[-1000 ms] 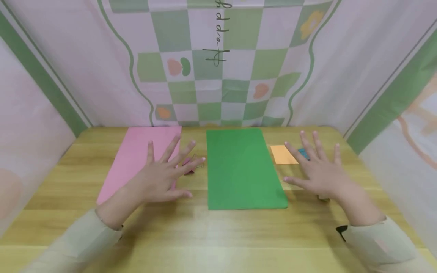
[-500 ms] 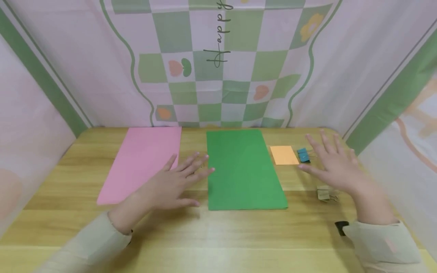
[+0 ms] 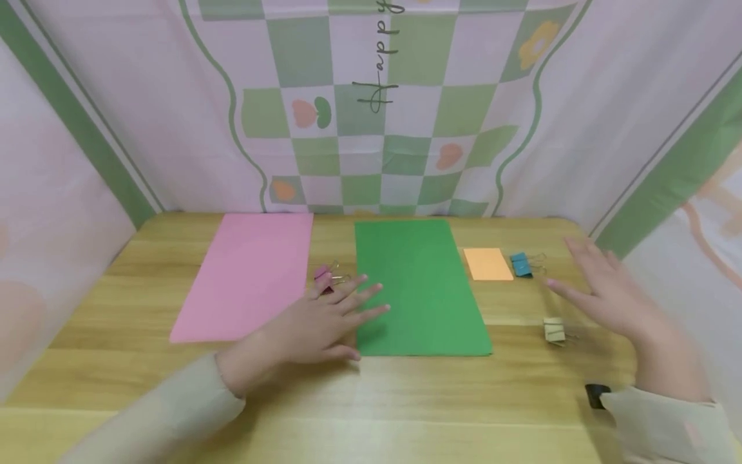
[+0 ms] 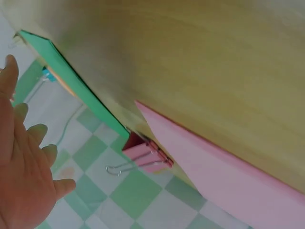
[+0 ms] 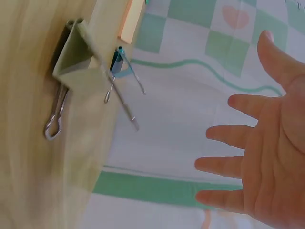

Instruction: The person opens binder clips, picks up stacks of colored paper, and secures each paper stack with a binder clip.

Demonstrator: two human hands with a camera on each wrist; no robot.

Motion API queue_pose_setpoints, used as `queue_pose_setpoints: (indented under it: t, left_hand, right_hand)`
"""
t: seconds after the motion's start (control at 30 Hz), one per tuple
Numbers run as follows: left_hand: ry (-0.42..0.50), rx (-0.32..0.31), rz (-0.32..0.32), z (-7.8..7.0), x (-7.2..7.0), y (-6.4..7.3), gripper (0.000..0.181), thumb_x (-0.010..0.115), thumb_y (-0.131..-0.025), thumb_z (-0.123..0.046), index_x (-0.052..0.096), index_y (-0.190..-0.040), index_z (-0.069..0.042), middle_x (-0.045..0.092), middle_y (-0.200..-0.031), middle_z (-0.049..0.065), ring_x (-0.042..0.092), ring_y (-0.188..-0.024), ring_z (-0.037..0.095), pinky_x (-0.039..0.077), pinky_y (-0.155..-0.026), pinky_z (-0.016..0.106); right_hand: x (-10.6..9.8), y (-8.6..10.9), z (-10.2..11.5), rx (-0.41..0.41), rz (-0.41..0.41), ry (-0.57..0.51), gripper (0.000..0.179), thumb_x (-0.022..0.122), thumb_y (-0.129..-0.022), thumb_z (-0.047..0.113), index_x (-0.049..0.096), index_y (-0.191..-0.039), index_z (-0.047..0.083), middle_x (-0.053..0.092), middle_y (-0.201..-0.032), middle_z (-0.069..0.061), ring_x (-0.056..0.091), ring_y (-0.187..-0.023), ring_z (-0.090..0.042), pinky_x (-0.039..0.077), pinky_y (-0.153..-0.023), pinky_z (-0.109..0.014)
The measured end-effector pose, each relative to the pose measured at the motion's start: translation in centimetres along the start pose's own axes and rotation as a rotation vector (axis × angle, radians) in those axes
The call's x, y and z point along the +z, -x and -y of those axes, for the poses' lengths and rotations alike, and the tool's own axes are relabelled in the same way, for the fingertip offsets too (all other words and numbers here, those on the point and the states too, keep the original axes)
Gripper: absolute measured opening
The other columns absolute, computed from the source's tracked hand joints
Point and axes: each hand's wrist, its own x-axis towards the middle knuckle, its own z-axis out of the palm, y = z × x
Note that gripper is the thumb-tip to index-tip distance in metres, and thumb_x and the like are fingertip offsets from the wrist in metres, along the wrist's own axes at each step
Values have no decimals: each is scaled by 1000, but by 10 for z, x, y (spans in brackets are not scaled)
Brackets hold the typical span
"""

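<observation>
My left hand, fingers spread and holding nothing, hovers over the table between the pink paper and the green paper, its fingertips above the green sheet's left edge. Just beyond it lies a pink binder clip, partly covered by the fingers and plain in the left wrist view. My right hand is off to the right, held above the table with straight fingers and nothing in it. Nearest to it are a cream binder clip and a blue binder clip.
An orange sticky-note pad lies between the green paper and the blue clip. Behind the wooden table hangs a checkered curtain, with more cloth at both sides. A small black object shows by the right sleeve.
Both hands have moved rightward, the left from over the pink paper to the green sheet's edge. The blue and cream clips have come into fuller view. The things on the table stay put.
</observation>
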Motion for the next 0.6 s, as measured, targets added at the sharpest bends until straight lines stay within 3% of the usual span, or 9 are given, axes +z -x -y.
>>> queue_pose_setpoints:
  t: [0.07, 0.17, 0.37, 0.6]
  left_hand:
    - [-3, 0, 24, -3, 0, -3, 81, 45, -94, -66, 15, -160, -29, 4, -169, 2, -1, -156, 27, 13, -120, 67]
    - [0, 3, 58, -6, 1, -7, 78, 44, -96, -64, 15, -160, -30, 5, -169, 2, -1, -156, 28, 16, -119, 66]
    - [-38, 31, 96, -11, 6, -18, 78, 37, -97, -67, 12, -160, -29, 6, -169, 2, 2, -156, 29, 18, -120, 65]
    - [-87, 49, 123, -13, 7, -29, 75, 33, -99, -66, 11, -161, -28, 4, -169, 0, 3, -156, 29, 18, -121, 63]
  right_hand:
    - [0, 2, -5, -6, 6, -31, 83, 47, -104, 41, -8, -159, 11, -14, -161, -29, -15, -141, -63, -16, -112, -72]
    - [1, 3, -12, -13, 26, -71, 80, 45, -105, 37, -4, -158, 1, -7, -159, -37, -8, -142, -62, -13, -115, -71]
    - [2, 11, -25, 51, 88, -129, 76, 40, -107, 37, 12, -149, -19, 15, -148, -49, 15, -133, -69, 14, -107, -79]
    - [-3, 12, -38, 84, 127, -22, 65, 38, -107, 39, 50, -128, -22, 50, -127, -46, 47, -113, -66, 42, -86, -72]
